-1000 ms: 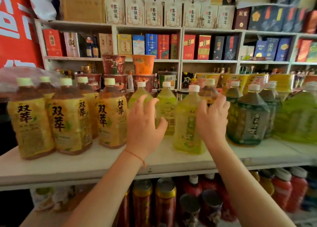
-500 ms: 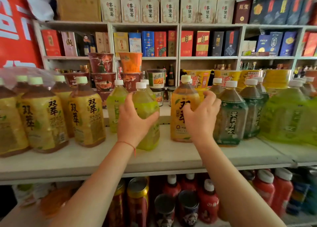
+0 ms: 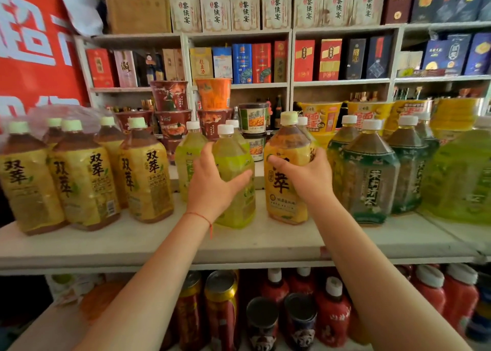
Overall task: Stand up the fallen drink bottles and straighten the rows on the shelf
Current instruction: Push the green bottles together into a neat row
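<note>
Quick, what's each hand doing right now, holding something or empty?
Left hand: gripping the green drink bottle, upright on the shelf.
Right hand: gripping the yellow-labelled tea bottle, also upright.

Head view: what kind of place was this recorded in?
Most likely a small grocery shop: rows of tea bottles on a white shelf, stacked instant noodle cups, and boxed liquor lining the wall shelves behind.

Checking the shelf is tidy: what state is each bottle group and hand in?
Left hand: grips the light green bottle, upright.
Right hand: grips the yellow bottle, upright.
Yellow bottles at left: upright.
Dark green bottles: upright.
</note>
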Motion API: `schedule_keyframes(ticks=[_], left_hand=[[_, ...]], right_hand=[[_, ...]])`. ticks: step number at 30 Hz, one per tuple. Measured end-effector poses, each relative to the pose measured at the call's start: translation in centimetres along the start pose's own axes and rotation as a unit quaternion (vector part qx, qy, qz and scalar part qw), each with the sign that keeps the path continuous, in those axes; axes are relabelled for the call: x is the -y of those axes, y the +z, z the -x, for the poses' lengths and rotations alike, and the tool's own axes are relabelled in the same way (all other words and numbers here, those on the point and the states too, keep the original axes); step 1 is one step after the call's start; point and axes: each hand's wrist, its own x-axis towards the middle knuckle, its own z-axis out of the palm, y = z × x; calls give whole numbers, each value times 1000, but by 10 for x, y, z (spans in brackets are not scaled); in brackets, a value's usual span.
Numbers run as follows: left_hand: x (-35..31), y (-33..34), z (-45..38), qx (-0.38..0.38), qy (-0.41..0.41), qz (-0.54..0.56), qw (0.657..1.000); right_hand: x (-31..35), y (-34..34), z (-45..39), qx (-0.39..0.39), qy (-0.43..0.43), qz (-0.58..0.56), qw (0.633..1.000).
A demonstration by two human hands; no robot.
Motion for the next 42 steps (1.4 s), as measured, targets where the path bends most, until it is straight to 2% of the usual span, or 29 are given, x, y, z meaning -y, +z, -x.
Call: schedule_keyframes(ticks=[4, 7, 9, 11, 13, 15, 21, 26, 29, 31, 33, 35, 36, 37, 38, 40, 42], left_hand=[[0, -2, 0, 29, -3, 20, 999], [-1, -18, -2, 78, -14, 150, 985], [2, -33, -1, 85, -16, 193, 977], [8, -51, 3, 14, 7, 204, 979], [13, -72, 8, -85, 11, 259, 962], [24, -98, 14, -148, 18, 283, 947], [86, -143, 17, -203, 78, 143, 966], [125, -156, 16, -248, 130, 94, 955], [141, -161, 10, -239, 181, 61, 952], [144, -160, 6, -222, 209, 20, 952], [143, -154, 2, -214, 215, 1, 953], [137, -148, 0, -225, 197, -19, 954], [132, -146, 0, -235, 182, -33, 954], [126, -143, 1, -249, 171, -51, 952], [117, -140, 3, -264, 172, -70, 947], [95, -134, 10, -286, 227, -80, 928], [73, -124, 13, -273, 314, -35, 909]], right_hand=[[13, -13, 22, -25, -12, -82, 996], [43, -18, 40, 6, -44, -131, 990], [63, -11, 52, 31, -71, -145, 986], [75, 7, 64, 51, -76, -156, 984], [80, 32, 75, 64, -73, -167, 981], [80, 64, 87, 71, -77, -172, 980], [79, 156, 108, 108, -80, -153, 979], [80, 224, 126, 142, -131, -100, 976], [69, 247, 135, 121, -149, -49, 980], [70, 245, 130, 75, -171, -33, 982], [73, 231, 116, -34, -225, 21, 974], [75, 209, 98, -175, -295, 109, 933], [74, 197, 89, -228, -311, 169, 907], [72, 187, 80, -250, -308, 241, 886], [68, 177, 73, -234, -284, 332, 868], [57, 164, 64, -149, -227, 510, 816], [53, 156, 65, -87, -203, 588, 778]])
